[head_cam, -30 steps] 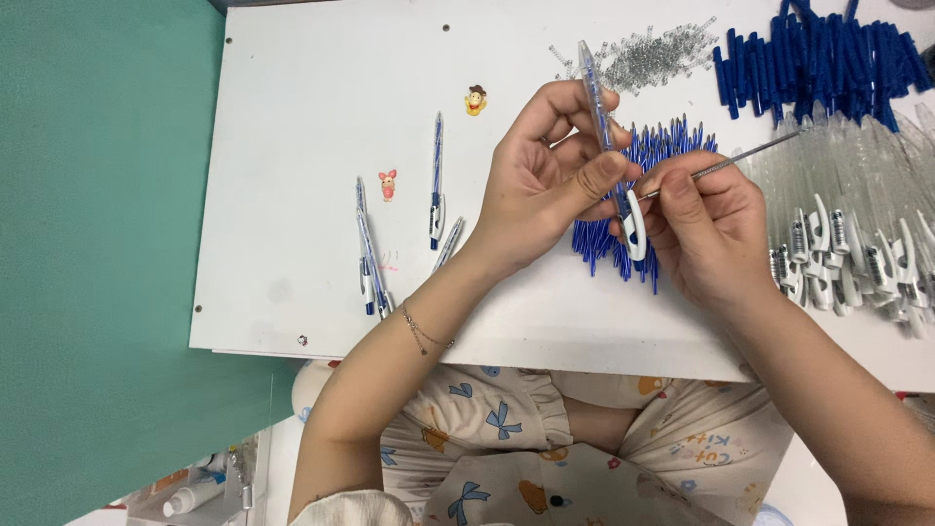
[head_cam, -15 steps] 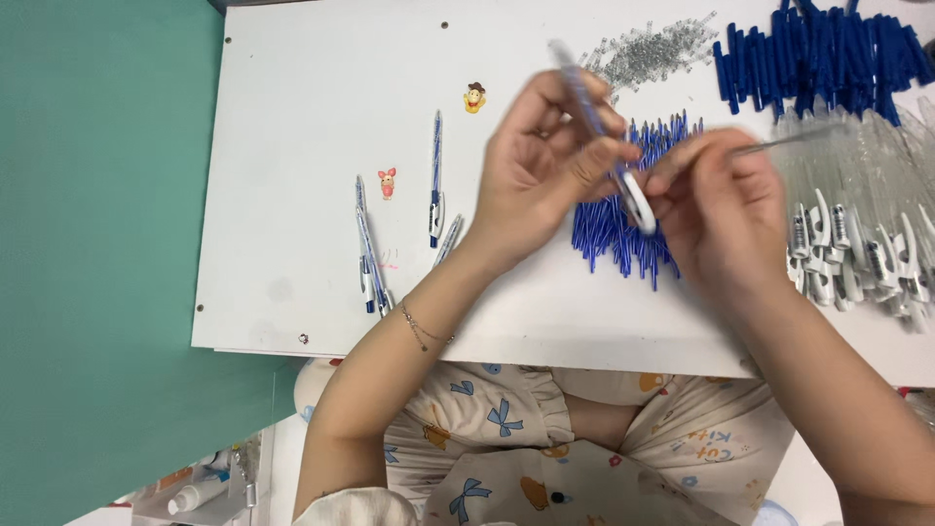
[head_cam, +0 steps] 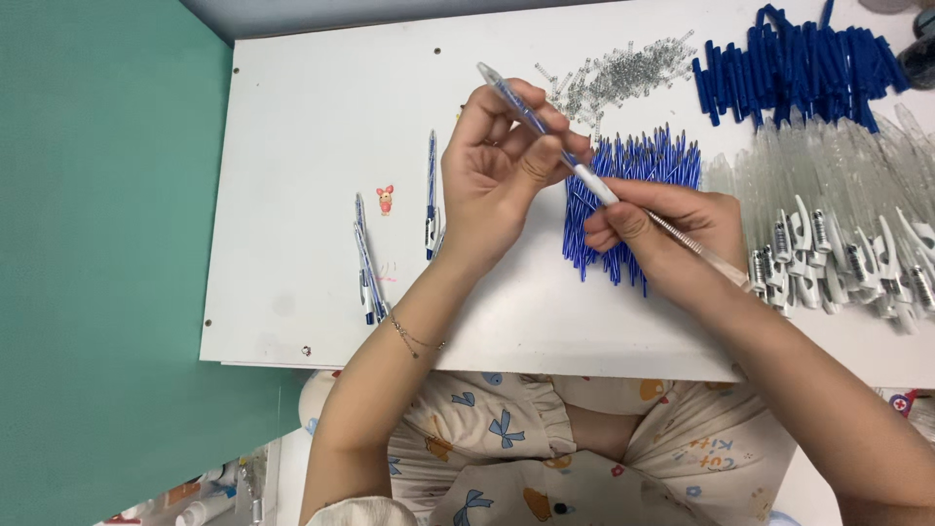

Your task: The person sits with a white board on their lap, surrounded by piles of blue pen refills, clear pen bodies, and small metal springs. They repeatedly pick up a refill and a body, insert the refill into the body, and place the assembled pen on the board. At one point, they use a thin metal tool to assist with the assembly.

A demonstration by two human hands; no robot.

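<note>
I see the table with both hands above its middle: the left hand sits just left of the right hand, and the pen slants between them, its tip pointing up-left. Under the hands lies a pile of refills. Behind that, toward the far edge, a heap of springs; right of it, a pile of caps. Pen barrels lie at the right. Finished pens rest left of the left hand.
</note>
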